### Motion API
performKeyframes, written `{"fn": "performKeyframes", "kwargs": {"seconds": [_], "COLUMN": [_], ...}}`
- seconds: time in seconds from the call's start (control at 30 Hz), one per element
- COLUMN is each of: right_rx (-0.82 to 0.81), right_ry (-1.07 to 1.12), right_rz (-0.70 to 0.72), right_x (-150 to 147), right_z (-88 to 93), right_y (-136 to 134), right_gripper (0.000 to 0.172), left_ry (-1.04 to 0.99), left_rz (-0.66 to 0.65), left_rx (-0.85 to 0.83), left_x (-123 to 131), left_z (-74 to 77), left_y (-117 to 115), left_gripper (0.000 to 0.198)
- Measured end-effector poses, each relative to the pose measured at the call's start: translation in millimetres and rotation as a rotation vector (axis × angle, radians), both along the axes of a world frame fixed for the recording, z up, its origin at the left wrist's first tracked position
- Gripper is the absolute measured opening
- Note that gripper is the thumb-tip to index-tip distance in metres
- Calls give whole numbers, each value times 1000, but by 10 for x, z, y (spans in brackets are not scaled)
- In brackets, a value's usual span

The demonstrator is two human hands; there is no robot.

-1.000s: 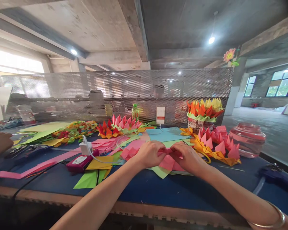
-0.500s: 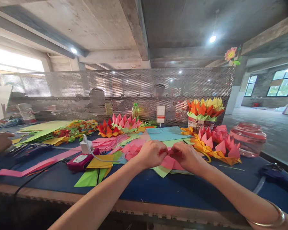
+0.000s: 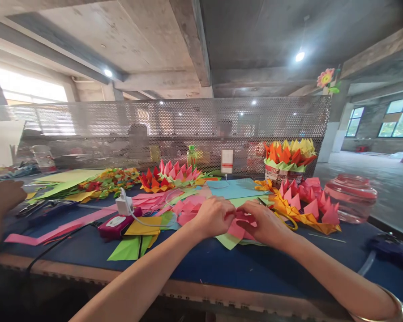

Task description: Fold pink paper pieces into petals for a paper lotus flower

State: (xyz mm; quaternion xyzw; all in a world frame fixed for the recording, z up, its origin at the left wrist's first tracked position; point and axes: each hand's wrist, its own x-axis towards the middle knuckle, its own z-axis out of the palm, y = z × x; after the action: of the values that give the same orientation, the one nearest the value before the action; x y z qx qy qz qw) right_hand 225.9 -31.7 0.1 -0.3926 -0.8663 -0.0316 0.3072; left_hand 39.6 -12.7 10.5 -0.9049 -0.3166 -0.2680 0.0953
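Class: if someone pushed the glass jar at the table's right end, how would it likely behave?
The glass jar looks squat and wide, so it would probably slide rather than tip. Being glass, it is likely heavy and breakable, and it stands near the table edge.

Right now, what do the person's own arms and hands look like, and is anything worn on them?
Both forearms are bare, no sleeves or gloves in view. The left hand shows nothing worn. The right hand is bare too, with a thin metal bangle on that arm's wrist.

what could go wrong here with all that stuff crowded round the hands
The left hand and right hand pinch a small pink paper piece amid loose sheets; it may tear or slip. The white cable loops close by the left forearm and could snag. The glass jar sits near the table edge.
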Motion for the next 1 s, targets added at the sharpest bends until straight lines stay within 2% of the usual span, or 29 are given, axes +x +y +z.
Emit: {"fn": "performKeyframes", "kwargs": {"seconds": [0.17,0.23,0.33,0.47,0.53,0.6,0.7,0.77,0.9,1.0], "right_rx": [10,10,0,-26,-47,-69,-63,17,248,302], "right_ry": [8,29,52,95,135,169,184,183,218,253], "right_rz": [-49,-82,-166,-210,-197,-185,-181,-191,-320,-377], "right_x": [37,66,112,166,188,204,214,215,237,267], "right_z": [-4,-4,-6,-10,-8,0,23,43,71,71], "right_y": [52,86,129,168,184,196,199,197,210,235], "right_gripper": [12,12,11,11,12,13,14,16,44,40], "left_ry": [-66,-131,-222,-171,-111,-67,-103,-160,-200,-147], "left_rz": [-36,-56,-35,-29,-32,-38,-28,-9,108,196], "left_rx": [-50,-95,-195,-405,-453,-466,-495,-503,-412,-366], "left_x": [5,-45,-211,-481,-558,-579,-550,-531,-538,-546], "left_z": [25,87,214,313,300,261,197,166,127,107], "left_y": [-3,24,128,311,374,407,426,445,548,670], "left_gripper": [22,33,49,42,41,29,17,17,17,15]}}
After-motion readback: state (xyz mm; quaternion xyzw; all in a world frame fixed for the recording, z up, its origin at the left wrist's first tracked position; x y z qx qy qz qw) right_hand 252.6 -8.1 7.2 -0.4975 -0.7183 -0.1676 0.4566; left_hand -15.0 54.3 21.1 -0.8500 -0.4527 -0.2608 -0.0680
